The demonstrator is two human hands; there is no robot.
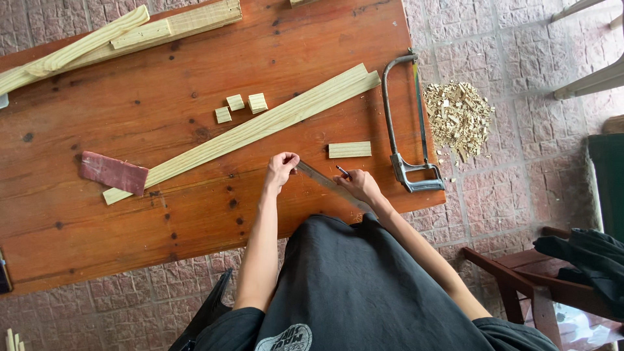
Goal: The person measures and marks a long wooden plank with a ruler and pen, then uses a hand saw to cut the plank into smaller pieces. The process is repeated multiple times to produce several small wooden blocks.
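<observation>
Evidently the work is sitting partway through, judging by how things are lying on the wooden table (97,214). The left hand (281,170) is curling closed, its fingers pinching down on the upper end of a flat metal ruler (325,183) that is running diagonally toward the body along the table's near edge. The right hand (359,186) is closing around a pencil (342,171), its tip pointing up and away from the ruler's edge, while the heel of that hand is resting on the ruler's lower part. A long pale wood strip (260,127) is lying diagonally just above both hands, not touching them. Cutting looks already done in part: three small wood blocks (240,106) are sitting above the strip, a short offcut (350,149) is lying near the right hand, and a heap of wood chips (457,117) is piling on the tiled floor past the table's end. A hacksaw (406,123) is lying idle beside the offcut, and a sheet of red sandpaper (114,172) is resting at the strip's far-left end, so marking seems in hand while more sawing and sanding appear left. Further strips (110,36) are waiting at the far corner.
</observation>
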